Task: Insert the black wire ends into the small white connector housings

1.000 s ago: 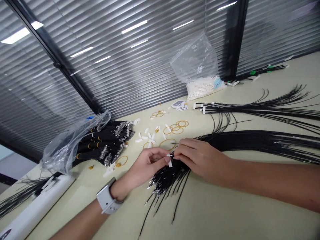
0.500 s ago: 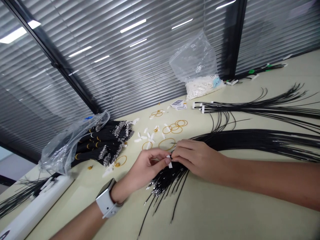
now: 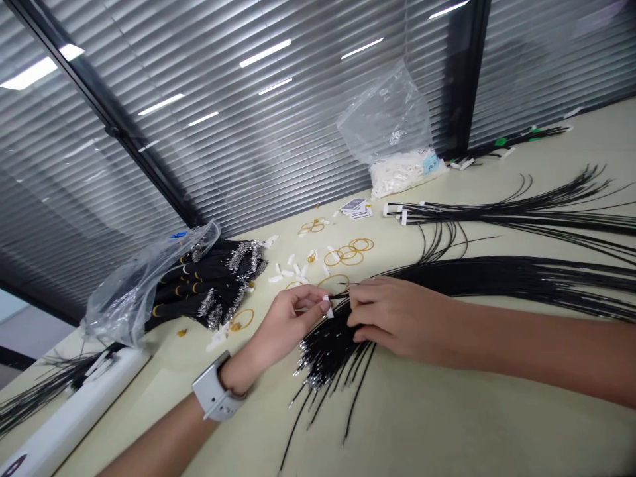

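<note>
My left hand point(image 3: 288, 321), a grey-white watch on its wrist, pinches a small white connector housing point(image 3: 328, 307) between thumb and fingertips. At least one black wire runs from that housing toward the right. Beside it, my right hand point(image 3: 385, 315) is closed with bent fingers over the wire bundle point(image 3: 472, 275), gripping wires near their ends; its fingertips are partly hidden. Below both hands the silver-tipped wire ends point(image 3: 315, 364) fan out over the table. Several loose white housings point(image 3: 297, 270) lie behind my left hand, among yellow rubber bands point(image 3: 348, 254).
A clear bag of white housings point(image 3: 405, 172) stands at the back by the blinds. More black wires with white housings point(image 3: 403, 215) lie at the right. Banded wire bundles point(image 3: 199, 281) in a plastic bag and a long white case point(image 3: 99, 397) are at the left.
My left hand has moved slightly left and up with the white connector housing, away from my right hand. My right fingers have shifted down onto the wires and curled more.
</note>
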The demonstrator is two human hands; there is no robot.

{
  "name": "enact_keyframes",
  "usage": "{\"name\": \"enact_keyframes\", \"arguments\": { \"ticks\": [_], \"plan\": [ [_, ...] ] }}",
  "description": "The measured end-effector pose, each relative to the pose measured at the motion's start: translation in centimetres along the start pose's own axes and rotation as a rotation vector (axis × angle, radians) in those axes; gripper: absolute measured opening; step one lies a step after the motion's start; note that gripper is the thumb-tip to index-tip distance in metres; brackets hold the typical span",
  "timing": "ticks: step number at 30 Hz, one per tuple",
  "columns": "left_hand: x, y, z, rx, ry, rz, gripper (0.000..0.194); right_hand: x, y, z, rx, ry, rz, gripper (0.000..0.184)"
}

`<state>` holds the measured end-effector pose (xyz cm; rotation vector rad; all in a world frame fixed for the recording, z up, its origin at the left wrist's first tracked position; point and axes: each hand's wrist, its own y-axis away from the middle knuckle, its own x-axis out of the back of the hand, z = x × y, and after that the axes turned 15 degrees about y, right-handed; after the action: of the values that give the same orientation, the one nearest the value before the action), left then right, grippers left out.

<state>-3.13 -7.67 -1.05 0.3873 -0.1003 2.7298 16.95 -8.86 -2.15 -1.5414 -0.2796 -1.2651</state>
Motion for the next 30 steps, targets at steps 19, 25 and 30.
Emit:
{"name": "enact_keyframes", "arguments": {
  "ticks": [19, 25, 30],
  "plan": [
    [0.5, -0.2, 0.6, 0.044, 0.136, -0.031, 0.019, -0.6, 0.1, 0.4, -0.264, -0.175, 0.109, 0.013],
    [1.0, -0.3, 1.0, 0.069, 0.159, -0.007, 0.015, -0.9, 0.3, 0.5, -0.244, -0.178, 0.100, 0.023],
    [1.2, -0.3, 1.0, 0.090, 0.185, -0.043, 0.012, -1.4, 0.5, 0.8, -0.307, -0.145, 0.102, 0.022]
  ]
}}
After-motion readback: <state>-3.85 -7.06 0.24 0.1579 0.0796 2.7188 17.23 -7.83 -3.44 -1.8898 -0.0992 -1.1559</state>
